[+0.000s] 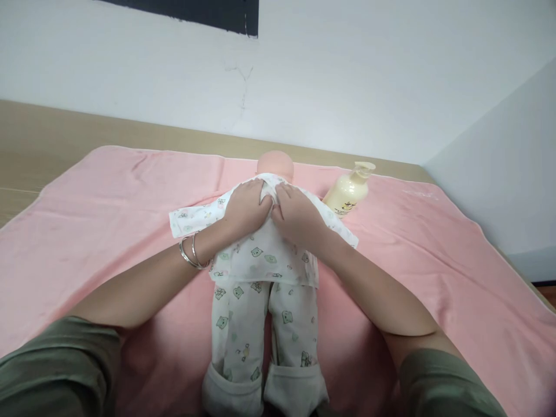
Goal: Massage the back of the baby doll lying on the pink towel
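Observation:
A baby doll (275, 163) in a white printed top (260, 260) and matching trousers (243, 324) lies on a pink blanket, its bald head at the far end. My left hand (247, 205) rests flat on the upper part of the top, fingers pointing toward the doll's head. Beside it, my right hand (299, 214) lies on the other side of the upper torso, fingers stretched out. The two thumbs nearly meet over the middle. The doll's sleeves spread out to both sides, and its face is hidden from view.
Right of the doll's head, a cream pump bottle (350, 191) leans at a tilt on the pink blanket (412, 249). The blanket covers a wooden surface (35, 133) that meets a white wall (347, 75). Another wall section stands at the right.

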A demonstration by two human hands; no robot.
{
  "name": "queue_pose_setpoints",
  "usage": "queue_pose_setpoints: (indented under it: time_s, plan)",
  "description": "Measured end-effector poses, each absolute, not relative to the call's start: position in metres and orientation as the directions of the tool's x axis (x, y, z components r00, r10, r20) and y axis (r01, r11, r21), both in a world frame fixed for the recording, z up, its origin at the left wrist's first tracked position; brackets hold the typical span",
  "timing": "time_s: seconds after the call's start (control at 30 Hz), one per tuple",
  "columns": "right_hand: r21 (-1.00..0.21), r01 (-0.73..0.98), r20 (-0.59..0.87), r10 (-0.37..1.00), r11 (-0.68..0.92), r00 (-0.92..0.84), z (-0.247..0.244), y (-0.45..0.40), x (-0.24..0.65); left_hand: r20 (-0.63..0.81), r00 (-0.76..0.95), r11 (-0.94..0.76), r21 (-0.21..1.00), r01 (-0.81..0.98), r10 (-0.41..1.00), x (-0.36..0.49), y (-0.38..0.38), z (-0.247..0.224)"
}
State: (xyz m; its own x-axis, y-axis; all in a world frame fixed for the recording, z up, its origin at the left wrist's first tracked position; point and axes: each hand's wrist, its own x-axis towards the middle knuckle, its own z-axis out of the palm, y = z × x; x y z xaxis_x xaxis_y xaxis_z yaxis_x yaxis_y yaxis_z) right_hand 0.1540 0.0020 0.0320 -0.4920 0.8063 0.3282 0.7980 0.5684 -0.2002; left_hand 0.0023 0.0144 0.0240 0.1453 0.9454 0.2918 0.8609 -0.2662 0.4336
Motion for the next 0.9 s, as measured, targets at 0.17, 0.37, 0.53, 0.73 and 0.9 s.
queue_pose_setpoints:
  time_s: [0.17, 0.37, 0.53, 0.73, 0.9]
  plan:
    - [-0.201, 0.786, 0.339, 0.794, 0.585, -0.504, 0.032, -0.003, 0.152, 0.316, 0.154, -0.290, 0.449, 0.845, 0.936, 0.000, 0.020, 0.020]
    - [-0.371, 0.813, 0.261, 0.891, 0.448, -0.372, 0.032, 0.032, 0.165, 0.457, 0.194, -0.370, 0.336, 0.866, 0.868, 0.013, -0.004, 0.013]
    - [-0.288, 0.848, 0.277, 0.887, 0.444, -0.371, 0.030, 0.025, 0.162, 0.404, 0.156, -0.323, 0.386, 0.864, 0.901, 0.011, -0.002, 0.016]
    - [-0.096, 0.811, 0.382, 0.773, 0.578, -0.506, 0.026, -0.015, 0.147, 0.318, 0.110, -0.255, 0.462, 0.849, 0.942, 0.002, 0.017, 0.015]
    - [-0.227, 0.817, 0.306, 0.835, 0.531, -0.458, 0.027, 0.006, 0.154, 0.372, 0.070, -0.265, 0.503, 0.823, 0.925, 0.004, 0.017, 0.003]
